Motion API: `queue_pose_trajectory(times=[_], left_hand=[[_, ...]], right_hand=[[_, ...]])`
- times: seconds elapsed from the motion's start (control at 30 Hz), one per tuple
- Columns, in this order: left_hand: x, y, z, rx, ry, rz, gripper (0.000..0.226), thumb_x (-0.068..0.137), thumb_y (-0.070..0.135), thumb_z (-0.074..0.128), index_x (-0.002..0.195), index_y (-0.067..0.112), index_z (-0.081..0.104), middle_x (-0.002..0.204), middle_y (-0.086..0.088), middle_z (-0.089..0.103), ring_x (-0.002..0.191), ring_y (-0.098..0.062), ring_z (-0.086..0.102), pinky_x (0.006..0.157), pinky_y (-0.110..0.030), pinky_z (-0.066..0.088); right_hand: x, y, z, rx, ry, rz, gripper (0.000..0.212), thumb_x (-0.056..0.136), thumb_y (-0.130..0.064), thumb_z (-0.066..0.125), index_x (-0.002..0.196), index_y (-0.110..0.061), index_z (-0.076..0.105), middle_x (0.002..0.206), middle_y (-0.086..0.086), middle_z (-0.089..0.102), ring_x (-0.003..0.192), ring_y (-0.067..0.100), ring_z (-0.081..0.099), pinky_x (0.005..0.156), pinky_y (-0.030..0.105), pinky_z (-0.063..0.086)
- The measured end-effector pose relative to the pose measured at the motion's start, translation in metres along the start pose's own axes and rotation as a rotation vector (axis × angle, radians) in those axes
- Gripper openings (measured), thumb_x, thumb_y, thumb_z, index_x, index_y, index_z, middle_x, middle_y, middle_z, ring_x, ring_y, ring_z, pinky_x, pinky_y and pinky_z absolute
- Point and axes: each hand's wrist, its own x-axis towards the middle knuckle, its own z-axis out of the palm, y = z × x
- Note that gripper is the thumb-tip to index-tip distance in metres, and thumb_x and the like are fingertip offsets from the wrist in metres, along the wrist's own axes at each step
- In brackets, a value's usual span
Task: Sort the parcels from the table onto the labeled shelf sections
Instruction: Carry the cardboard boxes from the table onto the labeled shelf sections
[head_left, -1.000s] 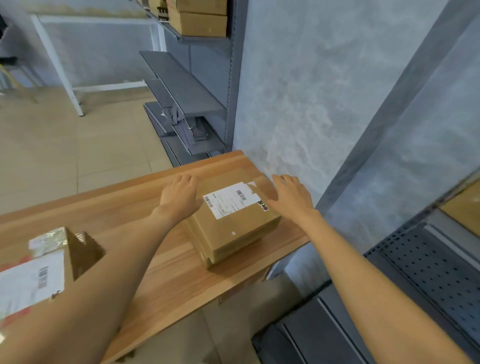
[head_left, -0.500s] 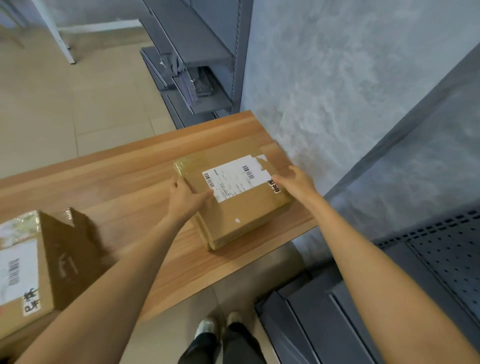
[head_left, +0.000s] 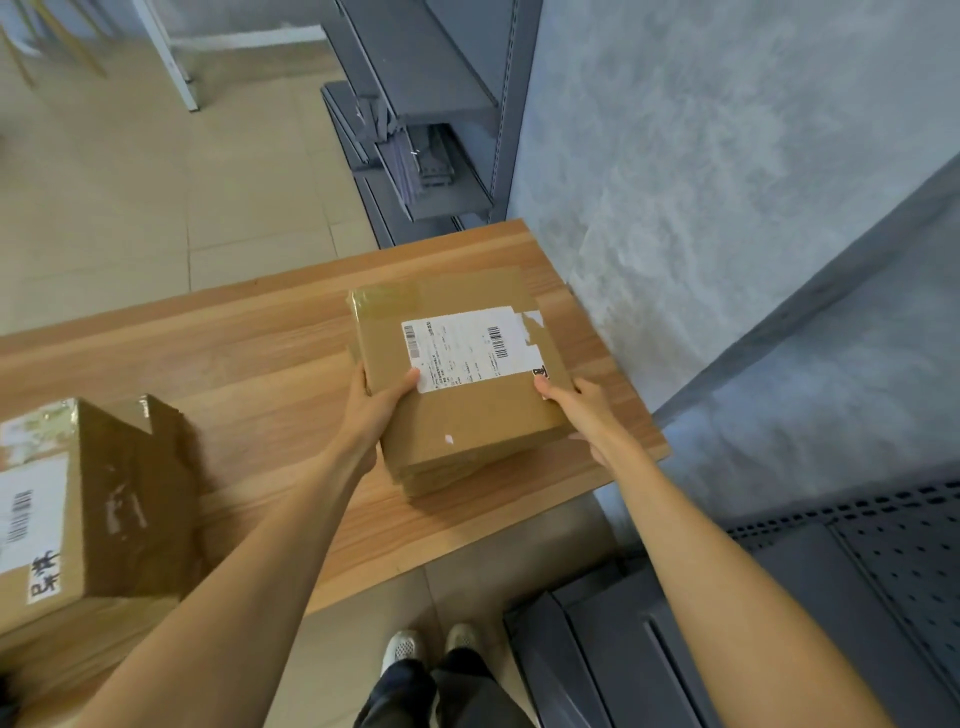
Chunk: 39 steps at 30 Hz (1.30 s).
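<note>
A flat brown cardboard parcel (head_left: 467, 405) with a white shipping label lies at the right end of the wooden table (head_left: 249, 364). My left hand (head_left: 376, 402) grips its left edge, thumb on top by the label. My right hand (head_left: 582, 410) grips its right edge, thumb on top near a small sticker. The parcel's near edge looks slightly raised off the wood. A second, taller parcel (head_left: 78, 509) with a label and handwritten sticker stands at the table's left end.
A grey metal shelf unit (head_left: 426, 130) stands beyond the table's far right corner against a grey wall (head_left: 701, 156). A dark perforated shelf (head_left: 883, 582) sits at lower right. Beige tiled floor lies to the left; my shoes (head_left: 431, 644) are below the table edge.
Both hands went from resting on the parcel's top to gripping its left and right edges with thumbs on top. The view tilted further down and closer.
</note>
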Motion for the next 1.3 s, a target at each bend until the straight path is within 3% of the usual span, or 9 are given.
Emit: queue_pose_trajectory(times=[0.1, 0.17, 0.4, 0.5, 0.6, 0.7, 0.83, 1.1, 1.3], left_hand=[[-0.001, 0.029, -0.006, -0.019, -0.014, 0.043, 0.053, 0.082, 0.027, 0.075, 0.126, 0.030, 0.046, 0.108, 0.007, 0.066, 0.086, -0.009, 0.066, 0.060, -0.021, 0.051], [-0.003, 0.051, -0.013, 0.015, -0.006, 0.089, 0.059, 0.079, 0.028, 0.078, 0.131, 0.028, 0.049, 0.110, 0.006, 0.066, 0.090, -0.011, 0.066, 0.065, -0.023, 0.053], [-0.010, 0.122, -0.053, 0.269, -0.149, 0.097, 0.056, 0.076, 0.036, 0.079, 0.126, 0.035, 0.056, 0.111, 0.004, 0.069, 0.093, -0.018, 0.069, 0.069, -0.031, 0.055], [-0.014, 0.147, -0.065, 0.386, -0.225, 0.089, 0.052, 0.075, 0.037, 0.079, 0.123, 0.035, 0.058, 0.108, 0.002, 0.071, 0.091, -0.020, 0.070, 0.072, -0.034, 0.056], [-0.020, 0.163, -0.069, 0.432, -0.248, 0.116, 0.047, 0.080, 0.032, 0.075, 0.124, 0.034, 0.058, 0.107, 0.003, 0.072, 0.089, -0.019, 0.071, 0.072, -0.032, 0.056], [-0.021, 0.169, -0.071, 0.474, -0.283, 0.118, 0.049, 0.078, 0.034, 0.077, 0.123, 0.035, 0.060, 0.109, 0.003, 0.072, 0.095, -0.022, 0.071, 0.078, -0.036, 0.057], [-0.024, 0.173, -0.072, 0.483, -0.277, 0.148, 0.050, 0.077, 0.039, 0.077, 0.124, 0.038, 0.059, 0.111, 0.003, 0.072, 0.092, -0.020, 0.072, 0.073, -0.032, 0.057], [-0.014, 0.171, -0.084, 0.299, 0.199, 0.334, 0.092, 0.080, 0.054, 0.069, 0.152, 0.017, 0.025, 0.156, -0.011, 0.027, 0.142, -0.022, 0.030, 0.110, -0.034, 0.029], [-0.020, 0.142, -0.064, 0.047, 0.221, 0.145, 0.115, 0.074, 0.070, 0.062, 0.155, 0.015, 0.001, 0.161, -0.005, 0.015, 0.145, -0.028, 0.022, 0.115, -0.052, 0.019]], right_hand=[[-0.004, -0.006, 0.004, -0.004, -0.005, 0.004, 0.040, 0.083, -0.048, 0.070, 0.112, -0.022, 0.062, 0.109, -0.008, 0.065, 0.098, 0.013, 0.060, 0.092, 0.043, 0.048], [-0.008, -0.015, 0.006, -0.013, -0.023, -0.008, 0.050, 0.081, -0.051, 0.070, 0.120, -0.022, 0.058, 0.111, -0.007, 0.065, 0.099, 0.014, 0.061, 0.094, 0.046, 0.049], [-0.017, -0.070, -0.003, 0.047, -0.139, -0.143, 0.066, 0.073, -0.072, 0.064, 0.122, -0.028, 0.058, 0.111, -0.008, 0.070, 0.104, 0.022, 0.065, 0.071, 0.037, 0.050], [-0.020, -0.091, -0.007, 0.187, -0.185, -0.188, 0.049, 0.076, -0.067, 0.061, 0.107, -0.029, 0.065, 0.093, -0.004, 0.073, 0.090, 0.023, 0.068, 0.074, 0.043, 0.053], [-0.024, -0.094, -0.004, 0.265, -0.224, -0.189, 0.049, 0.079, -0.062, 0.064, 0.117, -0.032, 0.062, 0.083, -0.004, 0.071, 0.077, 0.021, 0.067, 0.071, 0.046, 0.053], [-0.029, -0.088, 0.009, 0.381, -0.193, -0.151, 0.060, 0.082, -0.050, 0.069, 0.129, -0.018, 0.052, 0.063, -0.003, 0.061, 0.047, 0.015, 0.056, 0.049, 0.028, 0.046], [-0.026, -0.083, 0.017, 0.481, -0.144, -0.161, 0.053, 0.083, -0.042, 0.070, 0.127, -0.023, 0.047, 0.066, -0.002, 0.060, 0.049, 0.015, 0.052, 0.051, 0.030, 0.046], [-0.028, -0.103, 0.026, 0.554, 0.025, -0.142, 0.056, 0.083, -0.043, 0.071, 0.125, -0.029, 0.037, 0.104, 0.006, 0.066, 0.086, 0.025, 0.067, 0.072, 0.055, 0.058], [-0.023, -0.105, 0.054, 0.708, 0.092, -0.099, 0.070, 0.073, -0.047, 0.079, 0.125, -0.029, 0.037, 0.110, 0.007, 0.067, 0.093, 0.032, 0.070, 0.068, 0.058, 0.058]])
